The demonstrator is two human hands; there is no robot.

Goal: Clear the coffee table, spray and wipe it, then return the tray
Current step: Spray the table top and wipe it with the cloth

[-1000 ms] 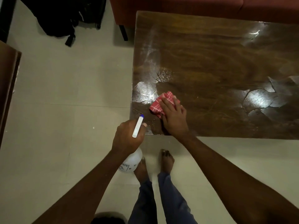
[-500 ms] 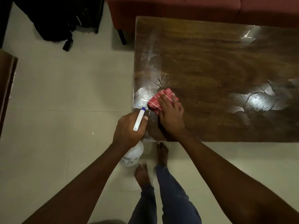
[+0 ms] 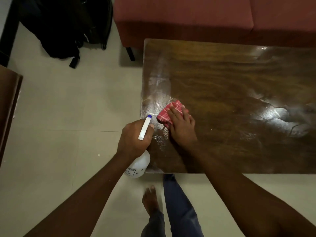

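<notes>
1 spray bottle [image 3: 138, 165], white, blue nozzle: left hand [image 3: 135, 139] is gripping its neck by the near-left corner of 1 coffee table [image 3: 230, 79], dark wood, wet patches shining. 1 red-checked cloth [image 3: 166, 112] lying on it: right hand [image 3: 183, 129] is pressing it flat-fingered. Beyond: 1 red sofa [image 3: 188, 17], 1 black bag [image 3: 68, 26].

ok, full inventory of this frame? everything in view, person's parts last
coffee table: 1, dark brown wood, centre-right, wet sheen in patches
cloth: 1, red checked, on the table near its left edge
spray bottle: 1, white, blue nozzle tip, at the table's near-left corner
sofa: 1, red, behind the table
bag: 1, black, on the floor, top left
furniture edge: 1, brown, far left, cut off
floor: pale tiles
left hand: grips the spray bottle
right hand: flat, presses the cloth
legs: 2, blue trousers, bottom centre
foot: 1 visible, bare
</notes>
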